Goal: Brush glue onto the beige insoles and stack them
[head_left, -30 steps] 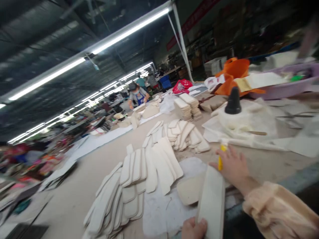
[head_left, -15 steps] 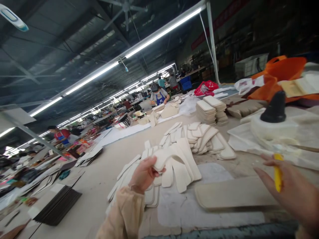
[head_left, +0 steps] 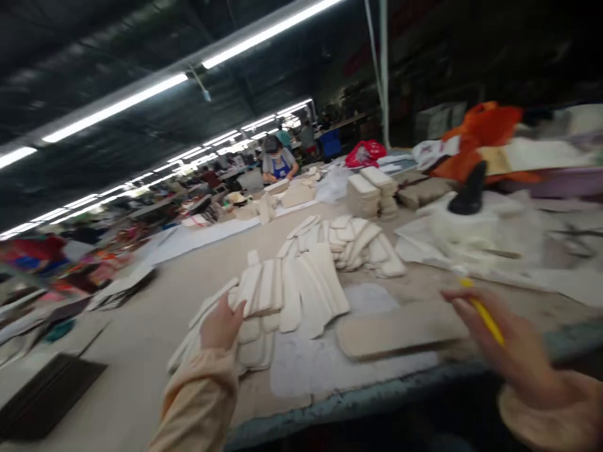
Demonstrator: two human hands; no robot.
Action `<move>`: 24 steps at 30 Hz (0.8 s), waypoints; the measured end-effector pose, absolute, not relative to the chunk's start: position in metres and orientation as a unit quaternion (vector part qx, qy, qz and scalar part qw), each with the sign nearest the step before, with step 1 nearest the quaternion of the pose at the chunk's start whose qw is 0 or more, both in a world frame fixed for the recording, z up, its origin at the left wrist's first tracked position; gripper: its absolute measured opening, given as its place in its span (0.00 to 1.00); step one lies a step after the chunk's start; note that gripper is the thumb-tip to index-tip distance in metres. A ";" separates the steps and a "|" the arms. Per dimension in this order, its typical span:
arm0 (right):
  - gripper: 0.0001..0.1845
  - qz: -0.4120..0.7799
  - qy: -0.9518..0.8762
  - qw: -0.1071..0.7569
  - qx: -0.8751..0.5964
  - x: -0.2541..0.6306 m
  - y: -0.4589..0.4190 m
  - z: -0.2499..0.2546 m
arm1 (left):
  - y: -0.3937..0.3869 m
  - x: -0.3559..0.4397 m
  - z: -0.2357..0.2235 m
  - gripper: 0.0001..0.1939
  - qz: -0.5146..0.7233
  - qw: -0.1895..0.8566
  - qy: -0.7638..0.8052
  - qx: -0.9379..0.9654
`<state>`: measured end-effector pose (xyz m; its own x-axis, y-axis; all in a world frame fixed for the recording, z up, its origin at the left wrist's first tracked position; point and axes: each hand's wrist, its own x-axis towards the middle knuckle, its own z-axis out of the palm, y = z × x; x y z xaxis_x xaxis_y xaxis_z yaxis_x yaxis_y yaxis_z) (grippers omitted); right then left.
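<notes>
My left hand (head_left: 220, 323) reaches to the left part of a heap of cream, round-cornered flat pieces (head_left: 264, 285). Thumb and forefinger touch the pieces there; blur hides whether one is gripped. My right hand (head_left: 499, 333), closed round a slim yellow stick-like tool (head_left: 485, 317) with a pale tip, hovers over the right side of the table. Left of that hand lies a long, wide beige panel (head_left: 396, 329), on a pale sheet. Beyond the tool stands a white tub (head_left: 464, 226) with a black cone-shaped top.
Two neat stacks of cream pieces (head_left: 372, 191) stand behind the heap. Orange cloth (head_left: 490, 125) and a red bag (head_left: 365, 152) lie farther back. Dark panels (head_left: 51, 392) sit at the left. A co-worker in a blue apron (head_left: 281, 169) works across the table. The blue-green table edge (head_left: 377, 392) runs in front.
My left hand, which held up a curved cream piece, has moved left and down to the heap; that piece no longer shows raised. My right hand still holds the yellow tool. The view has shifted.
</notes>
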<state>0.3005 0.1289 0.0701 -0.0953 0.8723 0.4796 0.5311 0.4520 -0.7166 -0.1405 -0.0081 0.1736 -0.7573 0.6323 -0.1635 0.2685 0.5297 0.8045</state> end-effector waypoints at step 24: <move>0.14 0.517 -0.634 0.400 -0.413 0.211 0.067 0.069 | 0.021 0.009 0.016 0.44 0.329 0.200 0.665 0.640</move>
